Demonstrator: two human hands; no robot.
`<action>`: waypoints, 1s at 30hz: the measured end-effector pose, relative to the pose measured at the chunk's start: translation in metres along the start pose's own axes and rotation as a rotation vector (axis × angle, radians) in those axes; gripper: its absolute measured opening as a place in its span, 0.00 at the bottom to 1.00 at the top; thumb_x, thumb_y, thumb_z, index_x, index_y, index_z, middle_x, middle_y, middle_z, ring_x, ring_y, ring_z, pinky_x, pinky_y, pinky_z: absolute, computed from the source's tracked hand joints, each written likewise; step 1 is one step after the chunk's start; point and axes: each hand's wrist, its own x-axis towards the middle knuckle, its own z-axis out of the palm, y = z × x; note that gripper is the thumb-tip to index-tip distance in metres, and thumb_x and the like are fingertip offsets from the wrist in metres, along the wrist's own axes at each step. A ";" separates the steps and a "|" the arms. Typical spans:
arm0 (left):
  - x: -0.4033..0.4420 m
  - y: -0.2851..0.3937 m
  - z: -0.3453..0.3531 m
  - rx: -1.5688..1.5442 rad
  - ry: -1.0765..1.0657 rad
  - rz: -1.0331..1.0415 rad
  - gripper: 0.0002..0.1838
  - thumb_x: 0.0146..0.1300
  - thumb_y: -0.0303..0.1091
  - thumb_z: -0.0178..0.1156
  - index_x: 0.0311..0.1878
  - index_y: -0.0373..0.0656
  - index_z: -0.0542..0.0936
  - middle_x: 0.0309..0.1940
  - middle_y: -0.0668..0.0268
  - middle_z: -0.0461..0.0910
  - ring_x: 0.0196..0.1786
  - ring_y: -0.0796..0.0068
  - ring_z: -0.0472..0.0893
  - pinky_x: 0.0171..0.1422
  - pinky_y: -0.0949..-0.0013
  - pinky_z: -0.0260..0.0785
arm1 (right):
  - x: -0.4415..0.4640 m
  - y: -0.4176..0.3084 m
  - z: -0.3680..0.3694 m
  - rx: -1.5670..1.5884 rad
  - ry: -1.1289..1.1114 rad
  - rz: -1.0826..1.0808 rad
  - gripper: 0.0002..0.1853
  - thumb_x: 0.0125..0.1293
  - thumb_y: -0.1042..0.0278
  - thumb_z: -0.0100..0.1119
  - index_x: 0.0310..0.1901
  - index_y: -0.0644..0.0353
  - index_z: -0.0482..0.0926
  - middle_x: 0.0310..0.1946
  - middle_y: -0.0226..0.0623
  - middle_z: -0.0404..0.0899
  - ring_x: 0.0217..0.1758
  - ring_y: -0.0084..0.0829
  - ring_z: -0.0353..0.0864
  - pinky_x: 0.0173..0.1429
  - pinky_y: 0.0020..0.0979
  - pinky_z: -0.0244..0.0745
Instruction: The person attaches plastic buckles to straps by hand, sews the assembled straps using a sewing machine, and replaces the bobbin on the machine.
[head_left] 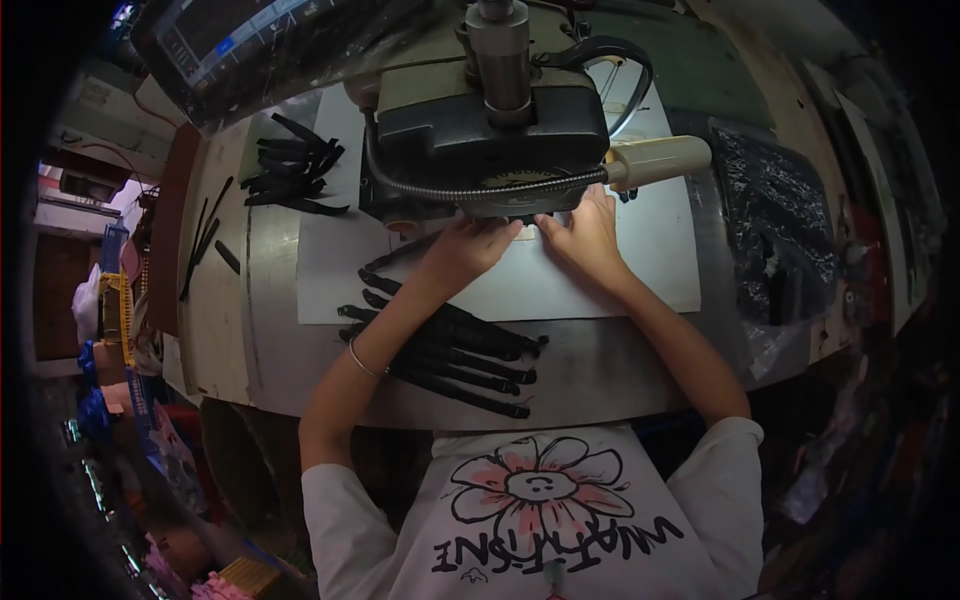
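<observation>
Both of my hands are close together on a white sheet (640,275), beneath the dark head of a bench machine (490,145). My left hand (465,255) is closed, its fingertips pinched on a black strip (398,258) that trails out to the left. From the other side my right hand (583,232) has its thumb at the dark end of that strip, with its other fingers curled up beside the machine and partly hidden. A small pale piece (524,233) lies between the hands. Under my left forearm a bundle of black strips (470,350) is spread over the metal table edge.
Another pile of black strips (292,168) lies at the left, with a few loose strips (205,240) beyond it. A cream handle (660,163) sticks out right of the machine head. A clear plastic bag with dark contents (775,220) lies at right. A screen (235,45) stands upper left.
</observation>
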 end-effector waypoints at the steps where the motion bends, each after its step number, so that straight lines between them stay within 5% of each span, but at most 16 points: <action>1: 0.001 0.002 -0.001 -0.016 -0.001 -0.024 0.21 0.50 0.25 0.56 0.51 0.44 0.76 0.42 0.67 0.76 0.47 0.70 0.77 0.48 0.72 0.70 | 0.000 0.001 0.000 0.002 0.011 -0.013 0.07 0.46 0.70 0.62 0.30 0.56 0.79 0.31 0.30 0.73 0.39 0.34 0.65 0.44 0.33 0.52; 12: -0.005 0.023 -0.012 -0.294 -0.222 -0.273 0.32 0.47 0.15 0.48 0.60 0.46 0.70 0.53 0.57 0.71 0.54 0.55 0.72 0.56 0.62 0.69 | -0.002 0.004 0.003 0.028 0.033 -0.078 0.05 0.46 0.71 0.62 0.28 0.57 0.79 0.30 0.29 0.73 0.38 0.33 0.64 0.44 0.33 0.52; 30: -0.006 0.024 -0.010 -0.330 -0.192 -0.391 0.34 0.45 0.16 0.46 0.59 0.52 0.71 0.53 0.64 0.72 0.55 0.61 0.72 0.54 0.63 0.69 | 0.002 0.013 0.011 0.013 0.055 -0.089 0.07 0.44 0.71 0.63 0.27 0.60 0.78 0.38 0.35 0.75 0.49 0.36 0.65 0.45 0.34 0.53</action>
